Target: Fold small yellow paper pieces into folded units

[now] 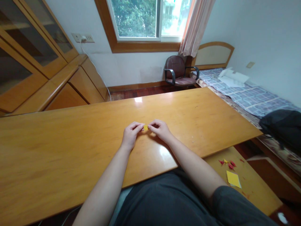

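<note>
A small piece of yellow paper [145, 127] is held between my two hands, just above the wooden table [70, 138]. My left hand [131, 133] pinches its left edge between thumb and fingers. On the opposite edge, my right hand [160, 129] closes in the same kind of pinch. The paper looks folded, but its exact shape is too small to make out, and the fingertips cover both ends.
At right, a lower surface [256, 182] bears a stack of yellow paper squares [233, 179] and several small red folded pieces [231, 165]. Beyond the table stand an armchair [176, 70] and a bed with a black bag [282, 128]. A cabinet [54, 78] fills the left.
</note>
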Tool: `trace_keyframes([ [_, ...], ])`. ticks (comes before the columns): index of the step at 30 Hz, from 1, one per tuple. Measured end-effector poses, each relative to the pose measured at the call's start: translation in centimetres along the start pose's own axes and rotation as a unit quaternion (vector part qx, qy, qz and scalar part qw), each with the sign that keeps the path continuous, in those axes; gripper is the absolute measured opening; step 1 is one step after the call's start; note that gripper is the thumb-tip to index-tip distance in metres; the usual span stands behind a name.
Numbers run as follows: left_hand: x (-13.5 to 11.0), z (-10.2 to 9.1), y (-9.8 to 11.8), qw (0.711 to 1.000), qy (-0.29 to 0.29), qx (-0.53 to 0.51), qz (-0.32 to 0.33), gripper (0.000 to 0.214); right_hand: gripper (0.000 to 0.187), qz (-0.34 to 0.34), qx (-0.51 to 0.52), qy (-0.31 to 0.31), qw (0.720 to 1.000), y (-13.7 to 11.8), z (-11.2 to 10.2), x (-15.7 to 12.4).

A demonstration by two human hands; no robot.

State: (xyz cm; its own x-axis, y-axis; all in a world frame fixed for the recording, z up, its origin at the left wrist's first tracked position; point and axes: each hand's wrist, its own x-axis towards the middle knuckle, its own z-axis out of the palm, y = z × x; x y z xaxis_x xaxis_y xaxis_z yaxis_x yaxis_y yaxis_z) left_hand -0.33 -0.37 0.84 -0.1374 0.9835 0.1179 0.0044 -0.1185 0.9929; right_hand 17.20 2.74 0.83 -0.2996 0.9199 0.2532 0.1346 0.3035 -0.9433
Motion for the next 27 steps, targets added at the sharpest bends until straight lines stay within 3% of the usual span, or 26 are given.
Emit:
trace_keyframes([
  [8,0.0,-0.13,-0.03,0.997,0.001,0.064,0.031,0.02,0.016,0.008,-0.011,-0.008,1.0,0.01,0.12,-0.06],
  [15,0.15,-0.3,-0.4,0.997,-0.03,0.071,0.011,0.022,0.014,0.004,-0.016,-0.008,1.0,0.16,0.14,-0.01],
  [27,-0.08,-0.2,0.44,0.992,-0.02,0.116,0.05,0.024,0.017,-0.003,-0.022,-0.012,1.0,-0.22,0.13,-0.14],
])
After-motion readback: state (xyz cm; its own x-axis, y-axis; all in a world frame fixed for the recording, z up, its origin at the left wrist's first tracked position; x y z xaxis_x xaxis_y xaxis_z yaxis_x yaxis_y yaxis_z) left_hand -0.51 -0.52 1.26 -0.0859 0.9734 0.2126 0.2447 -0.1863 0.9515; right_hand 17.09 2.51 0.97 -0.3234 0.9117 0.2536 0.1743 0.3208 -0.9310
